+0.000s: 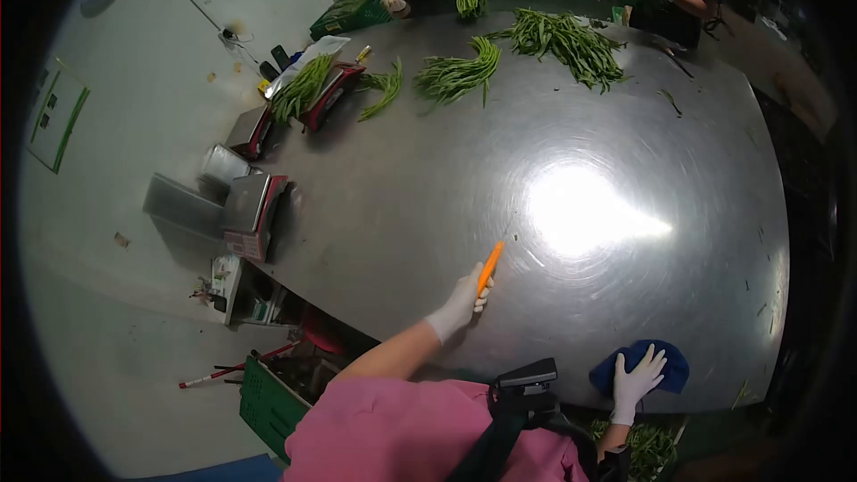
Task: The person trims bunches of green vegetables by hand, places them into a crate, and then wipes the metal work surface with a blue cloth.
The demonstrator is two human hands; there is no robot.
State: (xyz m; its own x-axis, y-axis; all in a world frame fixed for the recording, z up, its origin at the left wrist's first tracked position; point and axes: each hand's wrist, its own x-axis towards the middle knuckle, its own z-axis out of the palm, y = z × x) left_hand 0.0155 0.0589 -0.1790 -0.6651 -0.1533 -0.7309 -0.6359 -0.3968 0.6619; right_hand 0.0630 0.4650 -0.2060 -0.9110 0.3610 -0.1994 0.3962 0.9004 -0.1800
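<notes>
Your white-gloved left hand [461, 299], fingers closed around a slim bright-orange stick-like object [490, 270] angled over the shiny metal table [375, 241], your white-gloved right hand [636, 379], fingers spread on a rounded dark-blue cloth [677, 370] at the table's near edge.

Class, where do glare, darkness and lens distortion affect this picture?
Head view: glare whitens part of the metal table beyond the left hand; head view again: corners fall black, and the table's right edge looks bowed.
</notes>
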